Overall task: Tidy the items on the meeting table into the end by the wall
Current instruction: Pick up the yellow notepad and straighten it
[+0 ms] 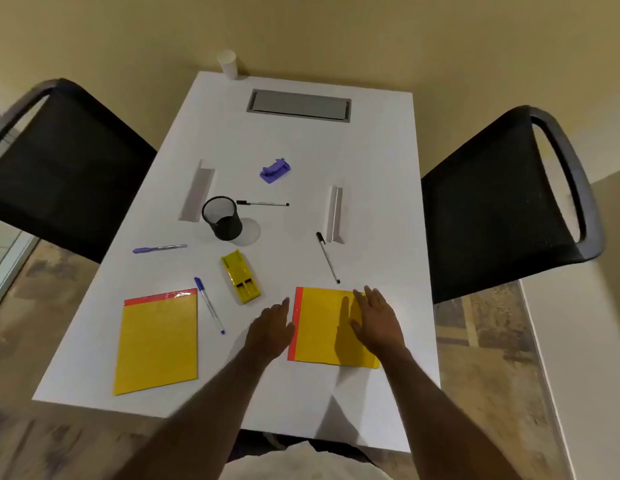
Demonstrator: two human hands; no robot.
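- Both hands are at the near end of the white rectangular worktop, on either side of the right-hand yellow notepad with red binding strip.
- Right hand: flat, fingers spread, palm over the pad's right half; holding nothing. I cannot tell whether it presses the pad or hovers just above.
- Left hand: open, fingers extended, at the pad's red edge; nothing gripped.
- The wall end is far from me; only a white paper cup stands there, beyond the grey cable hatch.
- Risk, my judgement: sliding the pad forward could push it into the black-capped white pen just beyond its far edge and roll the pen toward the right side of the worktop.
- Risk: the thin pad lies flat; a pinch at the edge may slip or bend the sheets.
- Risk: reaching further could knock the black mesh pen cup, which stands upright mid-worktop.
- Count: two yellow notepads (second at near left); four pens (two black-capped, two blue or purple); two white folded name cards; one yellow stapler-like block; one purple plastic object, type unclear; two black chairs.
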